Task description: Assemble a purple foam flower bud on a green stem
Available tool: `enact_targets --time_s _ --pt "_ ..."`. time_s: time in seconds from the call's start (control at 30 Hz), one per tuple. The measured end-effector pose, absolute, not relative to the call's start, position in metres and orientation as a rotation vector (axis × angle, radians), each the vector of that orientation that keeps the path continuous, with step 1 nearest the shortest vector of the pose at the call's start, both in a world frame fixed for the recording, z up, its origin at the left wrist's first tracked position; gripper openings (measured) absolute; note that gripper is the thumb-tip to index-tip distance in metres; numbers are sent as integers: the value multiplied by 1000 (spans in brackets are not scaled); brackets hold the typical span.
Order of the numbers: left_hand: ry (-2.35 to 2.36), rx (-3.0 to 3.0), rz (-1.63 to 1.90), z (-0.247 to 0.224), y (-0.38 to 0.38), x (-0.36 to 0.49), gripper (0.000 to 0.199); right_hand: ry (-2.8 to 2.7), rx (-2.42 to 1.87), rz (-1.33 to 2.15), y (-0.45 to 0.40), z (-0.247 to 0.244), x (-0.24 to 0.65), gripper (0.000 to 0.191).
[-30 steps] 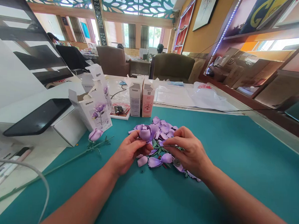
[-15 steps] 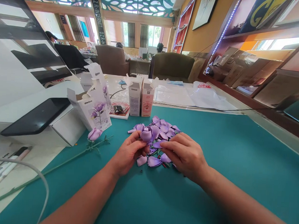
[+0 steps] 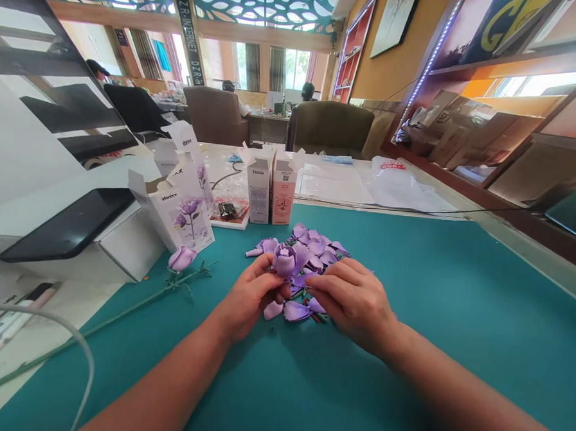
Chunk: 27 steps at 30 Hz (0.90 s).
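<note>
Between the thumb and fingers of my left hand [image 3: 252, 297] is a purple toy flower head [image 3: 284, 260], its cupped petals facing up. My right hand [image 3: 358, 303] pinches a single purple petal [image 3: 300, 280] close to the flower's right side; whether the two touch I cannot tell. Beneath and behind both hands lies a pile of loose purple petals [image 3: 315, 244], with small green and dark red pieces partly hidden under them. A flower with a lilac bloom [image 3: 182, 259] and a long green stem [image 3: 118, 317] rests on the mat left of my left hand.
The green mat [image 3: 456, 314] covers the desk. Opened flower boxes [image 3: 186, 220] and a white box [image 3: 122, 252] bearing a black tablet-like device [image 3: 70, 220] stand left. Two upright cartons [image 3: 271, 192] are behind the pile. A grey cable [image 3: 89, 366] curves at lower left. People sit beyond.
My right hand has shifted slightly left with the petal, nearer the flower head. The flower head in my left hand has turned or tilted a little and moved slightly right.
</note>
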<state>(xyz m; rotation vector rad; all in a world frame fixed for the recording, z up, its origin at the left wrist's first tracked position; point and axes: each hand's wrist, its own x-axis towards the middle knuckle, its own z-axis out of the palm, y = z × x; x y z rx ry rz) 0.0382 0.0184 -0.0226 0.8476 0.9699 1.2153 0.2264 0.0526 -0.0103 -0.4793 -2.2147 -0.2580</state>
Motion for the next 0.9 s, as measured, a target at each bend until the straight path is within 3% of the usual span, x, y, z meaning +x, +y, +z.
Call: enact_targets --time_s 0.9 --pt "945 845 1214 -22 17 42 5 -2232 -484 -320 50 -9 225 23"
